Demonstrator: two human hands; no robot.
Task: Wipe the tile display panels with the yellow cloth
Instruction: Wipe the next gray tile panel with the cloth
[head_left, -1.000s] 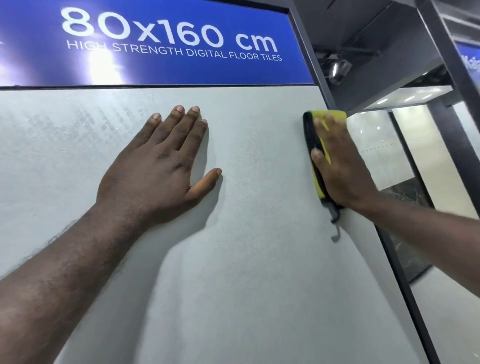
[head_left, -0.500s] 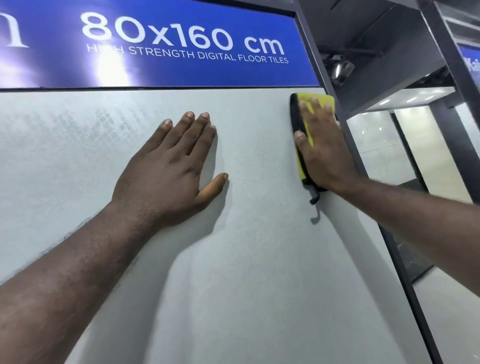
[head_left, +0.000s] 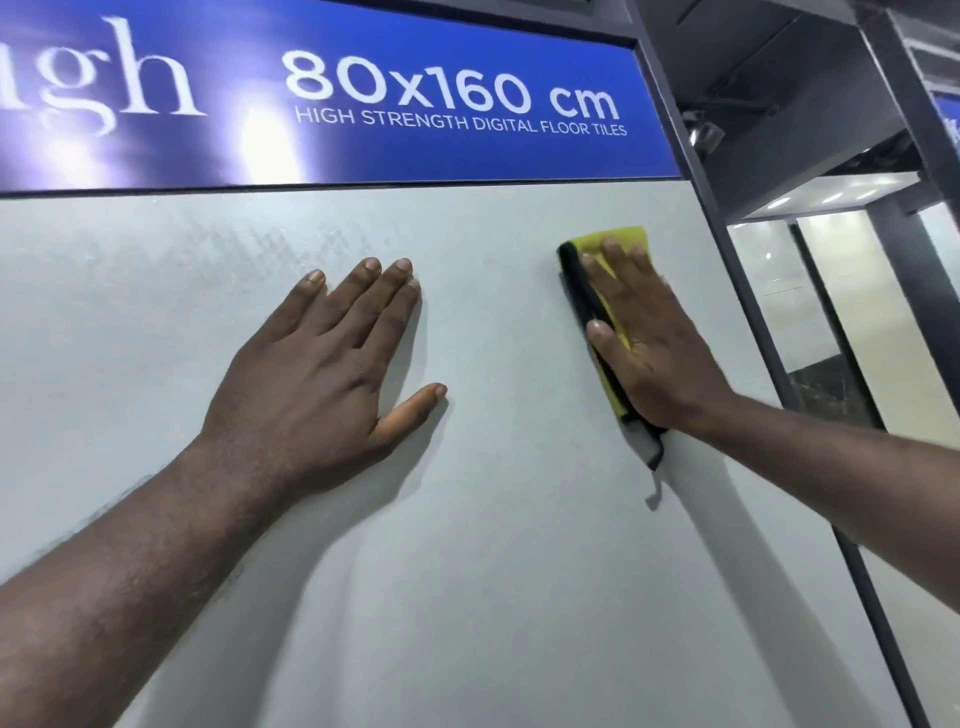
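Blue "80x160 cm" sign (head_left: 363, 104) overhead, dark frame post (head_left: 709, 208) and spotlight (head_left: 704, 136) rightward

yellow cloth (head_left: 623, 240): folded into pad, black strip down its 9 o'clock edge, small black tag dangling off 6 o'clock end, flat against panel, roughly 2 o'clock in view. tile panel (head_left: 467, 519): pale grey, upright, faint smeary patch toward 11 o'clock.
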